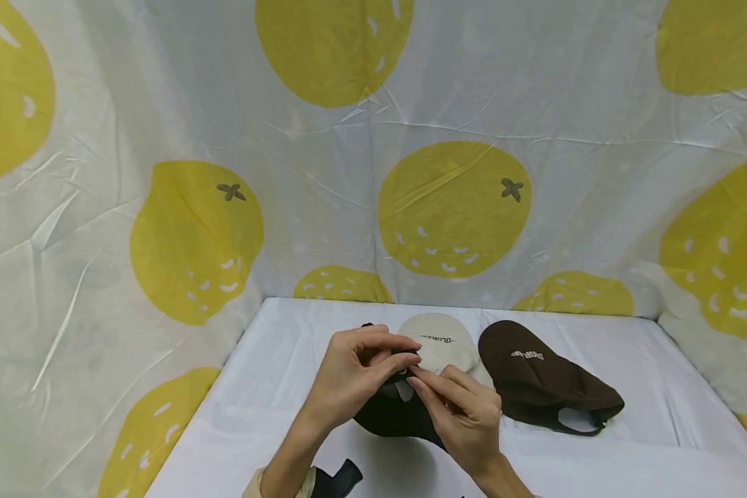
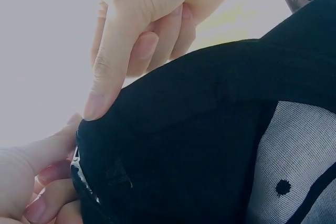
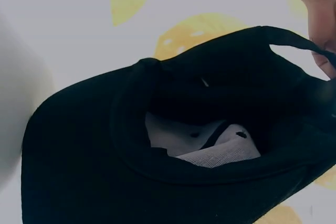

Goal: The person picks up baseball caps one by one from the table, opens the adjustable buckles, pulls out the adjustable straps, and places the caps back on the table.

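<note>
A black cap [image 1: 395,415] hangs between both hands, its brim low and its crown mostly hidden behind the fingers. My left hand [image 1: 355,373] pinches the cap's back strap from the left, thumb and forefinger at the band. From the right, my right hand [image 1: 463,415] pinches the same strap, its fingertips close to the left thumb. Metal hardware [image 2: 77,163] shows at the strap's edge in the left wrist view. The right wrist view looks into the cap's opening, where white mesh lining [image 3: 220,153] with black spots is visible.
Behind the hands a cream cap [image 1: 436,335] with dark lettering lies on the white table [image 1: 660,387]. To its right lies a dark brown cap [image 1: 535,380] with light lettering, its strap loop facing front. A lemon-print curtain [image 1: 324,194] hangs behind the table.
</note>
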`<state>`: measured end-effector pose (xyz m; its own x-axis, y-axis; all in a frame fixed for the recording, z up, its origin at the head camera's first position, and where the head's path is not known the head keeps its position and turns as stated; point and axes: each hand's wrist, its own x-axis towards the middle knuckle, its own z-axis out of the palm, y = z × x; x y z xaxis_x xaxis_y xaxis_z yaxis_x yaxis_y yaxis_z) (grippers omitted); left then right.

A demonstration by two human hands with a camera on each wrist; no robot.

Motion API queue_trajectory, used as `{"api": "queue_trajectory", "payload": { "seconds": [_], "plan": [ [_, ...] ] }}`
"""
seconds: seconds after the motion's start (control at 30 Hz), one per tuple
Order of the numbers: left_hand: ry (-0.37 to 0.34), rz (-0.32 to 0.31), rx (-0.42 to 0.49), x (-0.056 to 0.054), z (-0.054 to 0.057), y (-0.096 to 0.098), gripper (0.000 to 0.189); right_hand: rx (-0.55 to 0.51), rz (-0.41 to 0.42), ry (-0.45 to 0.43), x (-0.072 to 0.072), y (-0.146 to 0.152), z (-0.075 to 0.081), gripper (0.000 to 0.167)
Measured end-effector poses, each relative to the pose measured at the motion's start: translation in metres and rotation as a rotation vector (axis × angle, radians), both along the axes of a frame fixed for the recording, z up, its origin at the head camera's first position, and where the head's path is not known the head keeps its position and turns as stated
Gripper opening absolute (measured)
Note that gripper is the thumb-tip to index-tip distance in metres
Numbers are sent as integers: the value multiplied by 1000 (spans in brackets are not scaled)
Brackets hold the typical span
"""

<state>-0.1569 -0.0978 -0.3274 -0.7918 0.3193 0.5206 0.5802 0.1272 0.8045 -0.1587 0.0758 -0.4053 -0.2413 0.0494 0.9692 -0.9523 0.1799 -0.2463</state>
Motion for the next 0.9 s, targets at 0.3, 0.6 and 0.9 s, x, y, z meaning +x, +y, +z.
{"api": "queue_trajectory", "payload": {
  "seconds": [0.3,0.6,0.9],
  "plan": [
    [-39,-38,67,-1,0,1,6,-14,2,-18,-2,2,-2,15],
    [2,-57,153,-11,-11,1,5,-20,0,-35,-6,3,-2,15],
    [-5,-100,238,-18,-24,5,5,-27,-17,-72,-10,6,-7,14]
  ]
}}
